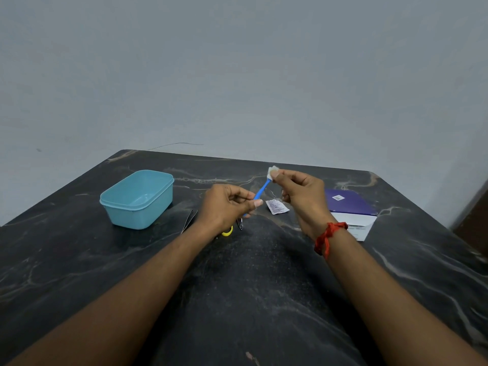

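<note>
My left hand (pixel 227 207) pinches the lower end of a thin blue stick (pixel 262 191) between thumb and fingers, above the dark marble table (pixel 250 299). The stick slants up to the right. My right hand (pixel 301 192), with a red thread on the wrist, pinches a small white pad (pixel 272 171) at the stick's upper tip. A small printed white sachet (pixel 276 206) lies on the table just below, between the two hands.
An empty light-blue plastic tub (pixel 138 198) stands at the left. Metal tweezers (pixel 188 220) lie beside my left wrist, and a yellow-handled tool (pixel 228 231) is partly hidden under it. A purple and white box (pixel 350 210) lies at the right. A wall stands behind the table.
</note>
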